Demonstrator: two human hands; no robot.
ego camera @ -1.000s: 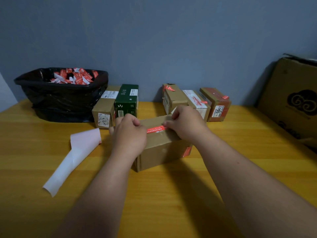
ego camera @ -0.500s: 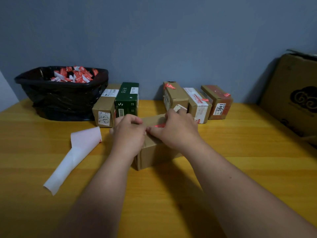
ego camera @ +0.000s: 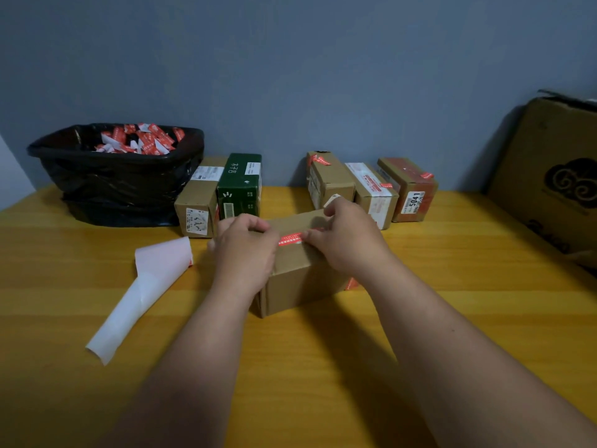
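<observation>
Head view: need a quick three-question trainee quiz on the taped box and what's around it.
1. Short answer: what colours are the scraps in the black bag-lined bin?
2. True or false: the small brown cardboard box lies inside that bin.
3. Pick one: the right hand touches the A) red printed tape strip, B) dark green carton, C) rolled white paper.

Key: 1 red and white; 2 false, it stands on the table; 3 A.

A parcel-packing spot: labelled cartons [ego camera: 371,189] line a wooden table [ego camera: 323,367] (big carton [ego camera: 555,176] beside).
</observation>
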